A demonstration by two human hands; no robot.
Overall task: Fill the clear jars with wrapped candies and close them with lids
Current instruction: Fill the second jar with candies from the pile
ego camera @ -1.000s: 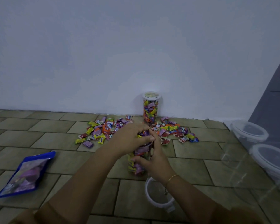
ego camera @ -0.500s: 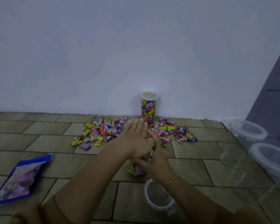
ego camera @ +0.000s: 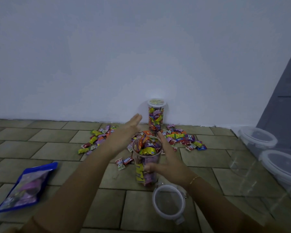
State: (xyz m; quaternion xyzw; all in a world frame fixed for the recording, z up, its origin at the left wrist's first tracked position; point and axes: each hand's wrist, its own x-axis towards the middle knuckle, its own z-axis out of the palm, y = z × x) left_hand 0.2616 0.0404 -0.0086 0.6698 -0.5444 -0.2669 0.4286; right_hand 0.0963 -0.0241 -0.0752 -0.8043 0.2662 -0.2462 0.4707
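Tiled floor against white wall; brim-full clear jar (ego camera: 147, 163) upright at centre.
Right hand (ego camera: 166, 163) gripping jar side; left hand (ego camera: 124, 137) released, flat beyond rim. Tipping risk: heaped wrapped candies (ego camera: 147, 144) may block lid (ego camera: 169, 201), spill.

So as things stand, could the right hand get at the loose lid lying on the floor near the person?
Probably yes. The lid lies bare on the tiles just below the right hand, with nothing on it or between them. But that hand is holding the open jar, so it would have to let go first.
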